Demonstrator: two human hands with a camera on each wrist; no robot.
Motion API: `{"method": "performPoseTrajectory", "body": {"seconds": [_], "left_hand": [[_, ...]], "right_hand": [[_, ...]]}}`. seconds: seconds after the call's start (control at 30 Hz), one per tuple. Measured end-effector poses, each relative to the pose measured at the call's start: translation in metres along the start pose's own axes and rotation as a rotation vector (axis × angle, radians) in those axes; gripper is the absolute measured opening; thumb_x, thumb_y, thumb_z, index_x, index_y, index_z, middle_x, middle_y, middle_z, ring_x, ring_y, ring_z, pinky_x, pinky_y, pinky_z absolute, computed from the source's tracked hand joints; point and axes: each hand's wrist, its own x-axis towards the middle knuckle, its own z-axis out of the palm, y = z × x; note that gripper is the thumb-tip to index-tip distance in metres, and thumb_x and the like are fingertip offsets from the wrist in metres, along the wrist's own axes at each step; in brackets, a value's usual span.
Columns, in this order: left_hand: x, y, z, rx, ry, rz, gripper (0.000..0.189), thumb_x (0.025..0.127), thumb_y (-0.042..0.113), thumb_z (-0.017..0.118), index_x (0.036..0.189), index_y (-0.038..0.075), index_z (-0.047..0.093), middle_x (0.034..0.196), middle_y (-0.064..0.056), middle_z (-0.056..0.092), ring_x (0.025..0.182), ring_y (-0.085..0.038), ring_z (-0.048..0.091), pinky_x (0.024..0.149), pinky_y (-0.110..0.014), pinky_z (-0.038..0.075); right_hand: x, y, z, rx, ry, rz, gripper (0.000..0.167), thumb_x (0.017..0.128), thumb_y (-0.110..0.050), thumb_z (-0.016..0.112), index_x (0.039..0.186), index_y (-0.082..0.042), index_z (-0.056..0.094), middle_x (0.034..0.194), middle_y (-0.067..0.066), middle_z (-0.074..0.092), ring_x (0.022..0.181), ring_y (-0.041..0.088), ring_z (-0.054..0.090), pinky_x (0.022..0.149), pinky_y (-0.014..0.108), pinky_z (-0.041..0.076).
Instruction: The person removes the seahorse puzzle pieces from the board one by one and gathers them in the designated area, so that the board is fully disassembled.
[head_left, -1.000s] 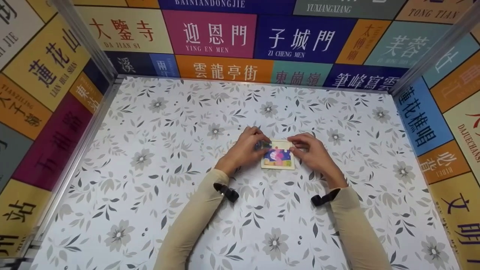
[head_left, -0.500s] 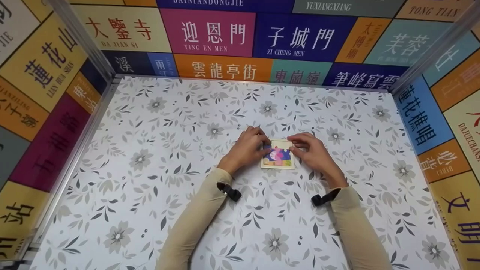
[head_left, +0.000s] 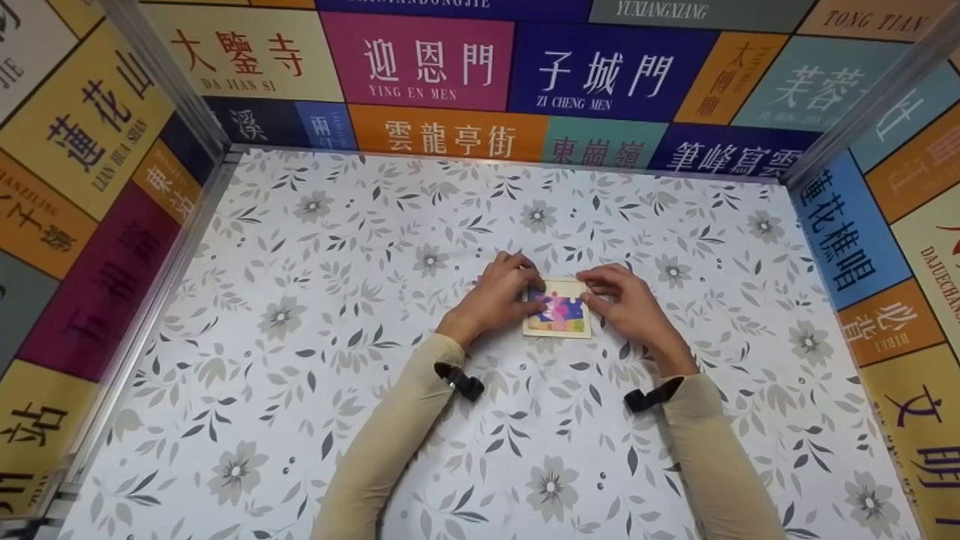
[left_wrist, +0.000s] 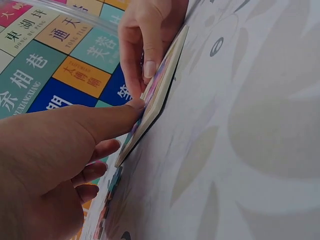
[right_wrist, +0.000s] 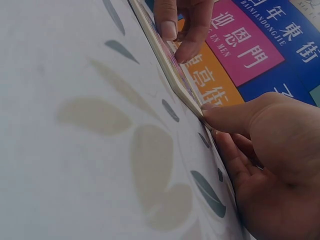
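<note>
A small square jigsaw puzzle lies in a pale, thin-rimmed tray on the table. Its joined pieces show a pink, blue and yellow picture, slightly askew, with bare tray above them. My left hand grips the puzzle at its left side, thumb over the picture and bent fingers by the upper-left corner, hiding that corner. In the left wrist view its thumb reaches onto the pieces. My right hand pinches the tray's right edge near the top; in the right wrist view its thumb sits at the corner.
A white cloth with grey flowers and leaves covers the table. Panels with coloured blocks and large characters wall in the back and both sides. Each wrist wears a black strap camera.
The left thumb has moved slightly right over the picture, and the pieces have turned a little askew in the tray. The right hand keeps its place at the edge.
</note>
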Motion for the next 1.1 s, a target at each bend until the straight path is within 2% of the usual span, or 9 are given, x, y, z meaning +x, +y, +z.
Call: {"method": "performPoseTrajectory", "body": {"seconds": [0.13,0.23,0.33,0.5,0.7,0.9,0.97,1.1], "left_hand": [[0.001,-0.001,0.000,-0.022,-0.006,0.002,0.031,0.095,0.035,0.085,0.114,0.011,0.080,0.130,-0.007,0.065,0.122,-0.028,0.051,0.107,-0.048,0.043],[0.002,0.000,0.000,-0.032,-0.016,0.000,0.032,0.095,0.035,0.086,0.114,0.010,0.079,0.129,-0.008,0.066,0.122,-0.029,0.051,0.109,-0.049,0.042],[0.002,0.000,0.000,-0.033,-0.017,-0.003,0.032,0.095,0.034,0.086,0.115,0.010,0.078,0.128,-0.008,0.066,0.122,-0.029,0.052,0.109,-0.048,0.042],[0.002,0.002,0.000,-0.032,-0.018,-0.023,0.033,0.095,0.034,0.085,0.117,0.011,0.077,0.127,-0.006,0.066,0.123,-0.027,0.051,0.110,-0.047,0.041],[0.001,-0.001,0.000,-0.041,-0.005,-0.012,0.036,0.095,0.035,0.085,0.121,0.014,0.075,0.126,-0.004,0.069,0.123,-0.027,0.052,0.111,-0.047,0.041],[0.000,-0.010,-0.006,-0.098,0.043,0.057,0.038,0.095,0.028,0.086,0.127,0.012,0.074,0.126,-0.003,0.077,0.115,-0.027,0.061,0.108,-0.046,0.044],[0.000,-0.012,-0.008,-0.114,0.042,0.075,0.037,0.095,0.023,0.086,0.128,0.010,0.074,0.124,-0.005,0.078,0.111,-0.028,0.063,0.105,-0.045,0.047],[-0.001,-0.015,-0.010,-0.118,0.030,0.084,0.037,0.094,0.016,0.085,0.129,0.009,0.075,0.123,-0.008,0.078,0.109,-0.028,0.065,0.105,-0.044,0.049]], "right_hand": [[0.000,-0.001,0.001,-0.008,0.003,-0.001,0.036,0.101,-0.001,0.073,0.136,0.005,0.070,0.138,0.025,0.062,0.127,0.041,0.064,0.111,0.035,0.055],[-0.001,-0.001,0.002,-0.005,0.009,-0.006,0.036,0.101,0.000,0.073,0.136,0.007,0.069,0.138,0.027,0.062,0.127,0.043,0.064,0.111,0.038,0.055],[-0.001,-0.001,0.002,-0.011,0.012,-0.022,0.035,0.101,-0.002,0.074,0.135,0.002,0.071,0.137,0.023,0.063,0.126,0.039,0.065,0.109,0.033,0.056],[-0.001,-0.001,0.001,-0.036,-0.010,-0.053,0.033,0.102,-0.007,0.074,0.135,-0.006,0.074,0.138,0.015,0.066,0.125,0.031,0.067,0.103,0.018,0.054],[-0.001,-0.003,0.000,-0.027,-0.029,-0.020,0.034,0.103,-0.010,0.074,0.137,-0.011,0.074,0.140,0.009,0.065,0.125,0.028,0.067,0.101,0.011,0.052],[0.000,-0.001,0.000,-0.014,-0.025,-0.010,0.034,0.102,-0.010,0.074,0.136,-0.010,0.074,0.140,0.012,0.065,0.128,0.029,0.066,0.104,0.020,0.053],[-0.001,-0.004,0.000,-0.012,-0.021,0.000,0.035,0.102,-0.006,0.073,0.137,-0.005,0.073,0.141,0.016,0.064,0.129,0.033,0.065,0.108,0.029,0.054],[0.000,-0.004,0.001,-0.013,-0.013,0.007,0.035,0.101,-0.002,0.073,0.136,-0.001,0.072,0.140,0.020,0.064,0.128,0.035,0.065,0.109,0.033,0.054]]}}
